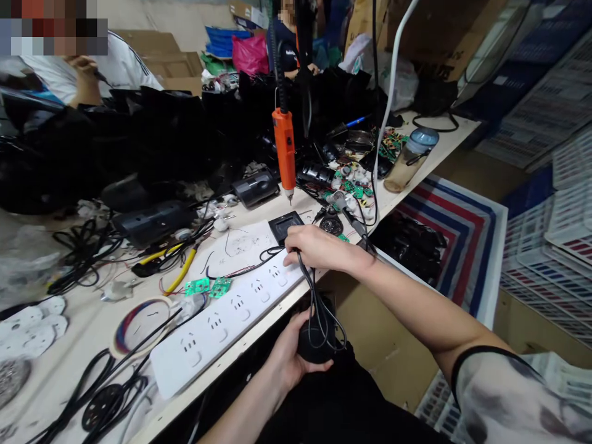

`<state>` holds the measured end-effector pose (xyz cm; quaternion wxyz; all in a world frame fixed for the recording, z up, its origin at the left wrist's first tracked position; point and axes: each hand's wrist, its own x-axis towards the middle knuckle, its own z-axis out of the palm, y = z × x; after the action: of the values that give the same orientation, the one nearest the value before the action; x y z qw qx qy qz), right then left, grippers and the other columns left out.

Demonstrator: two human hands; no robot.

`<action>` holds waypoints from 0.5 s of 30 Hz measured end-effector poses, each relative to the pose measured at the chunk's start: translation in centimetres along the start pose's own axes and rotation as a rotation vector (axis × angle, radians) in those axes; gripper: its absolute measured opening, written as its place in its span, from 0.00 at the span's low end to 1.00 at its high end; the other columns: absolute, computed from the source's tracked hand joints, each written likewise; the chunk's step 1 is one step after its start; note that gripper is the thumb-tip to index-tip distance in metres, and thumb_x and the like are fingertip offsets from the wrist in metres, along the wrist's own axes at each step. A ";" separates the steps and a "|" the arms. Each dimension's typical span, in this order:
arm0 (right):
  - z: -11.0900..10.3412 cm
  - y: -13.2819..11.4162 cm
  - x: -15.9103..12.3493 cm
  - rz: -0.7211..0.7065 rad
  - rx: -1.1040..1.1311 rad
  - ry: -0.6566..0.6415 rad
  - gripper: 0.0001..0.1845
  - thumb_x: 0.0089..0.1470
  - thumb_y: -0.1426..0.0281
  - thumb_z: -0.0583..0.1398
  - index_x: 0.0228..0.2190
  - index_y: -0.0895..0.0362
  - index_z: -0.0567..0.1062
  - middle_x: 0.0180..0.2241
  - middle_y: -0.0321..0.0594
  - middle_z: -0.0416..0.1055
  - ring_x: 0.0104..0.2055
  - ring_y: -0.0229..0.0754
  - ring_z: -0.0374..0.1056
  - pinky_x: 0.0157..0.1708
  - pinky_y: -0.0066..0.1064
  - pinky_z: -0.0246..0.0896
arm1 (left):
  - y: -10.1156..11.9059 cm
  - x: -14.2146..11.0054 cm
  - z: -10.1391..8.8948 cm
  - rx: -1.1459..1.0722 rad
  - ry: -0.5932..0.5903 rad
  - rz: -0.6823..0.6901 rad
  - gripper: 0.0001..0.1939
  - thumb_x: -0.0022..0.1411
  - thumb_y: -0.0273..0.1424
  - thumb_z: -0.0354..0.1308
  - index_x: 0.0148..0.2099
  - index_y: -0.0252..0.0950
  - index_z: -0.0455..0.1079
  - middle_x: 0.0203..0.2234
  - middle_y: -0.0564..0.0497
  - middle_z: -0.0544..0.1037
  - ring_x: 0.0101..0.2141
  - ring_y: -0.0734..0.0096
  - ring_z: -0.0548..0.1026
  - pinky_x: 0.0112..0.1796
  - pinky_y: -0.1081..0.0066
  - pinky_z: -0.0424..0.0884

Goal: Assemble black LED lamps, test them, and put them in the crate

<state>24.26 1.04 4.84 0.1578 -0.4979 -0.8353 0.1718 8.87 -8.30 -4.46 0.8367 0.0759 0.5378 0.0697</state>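
Below the table edge, my left hand [291, 354] is wrapped round a rounded black device [317, 339], whose kind I cannot make out. My right hand [317, 246] is above it, at the end of the white power strip [226, 317], with its fingers closed on a thin black cable [311, 290]. Loops of this cable hang down over the device. Just beyond the right fingers lies a small black rectangular tray [284, 227]. An orange electric screwdriver [283, 151] hangs tip-down above the table.
Yellow-handled pliers [179, 271], green circuit boards [198, 287] and a tape roll [139, 327] lie at left. A soldering iron [351, 216] and a bottle [411, 160] are at right. Black bags [185, 129] line the back. Two people sit beyond; striped sacking [476, 209] stands at right.
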 end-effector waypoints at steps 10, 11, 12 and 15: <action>1.3 0.0 1.0 -0.014 -0.030 -0.103 0.05 0.52 0.74 0.66 0.27 0.64 0.77 0.30 0.44 0.71 0.32 0.39 0.66 0.31 0.28 0.54 | 0.9 0.7 0.3 0.037 0.058 -0.076 0.20 0.65 0.43 0.50 0.38 0.30 0.70 0.22 0.45 0.78 0.24 0.59 0.78 0.24 0.64 0.74; 1.4 0.1 1.2 -0.018 -0.036 -0.124 0.05 0.51 0.74 0.66 0.27 0.64 0.77 0.30 0.44 0.71 0.32 0.40 0.66 0.31 0.28 0.54 | 1.0 0.8 0.6 0.034 0.048 -0.083 0.20 0.65 0.43 0.49 0.37 0.29 0.71 0.22 0.45 0.78 0.24 0.60 0.78 0.25 0.65 0.74; 1.4 0.2 1.4 -0.024 -0.046 -0.143 0.05 0.51 0.74 0.66 0.27 0.64 0.77 0.30 0.44 0.71 0.32 0.40 0.66 0.31 0.28 0.53 | 1.1 0.8 0.8 0.033 0.036 -0.090 0.21 0.66 0.43 0.49 0.37 0.28 0.71 0.23 0.44 0.79 0.24 0.60 0.78 0.25 0.66 0.73; 1.2 0.3 1.3 -0.028 -0.075 -0.160 0.06 0.51 0.72 0.66 0.28 0.64 0.77 0.31 0.44 0.72 0.34 0.41 0.66 0.32 0.28 0.52 | 1.3 0.9 1.7 0.042 0.035 -0.107 0.22 0.64 0.43 0.52 0.35 0.26 0.72 0.24 0.42 0.79 0.26 0.60 0.78 0.27 0.66 0.73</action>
<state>23.31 2.18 3.75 0.0742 -0.4764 -0.8579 0.1776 10.77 -6.98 -4.28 0.8280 0.0636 0.5570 0.0149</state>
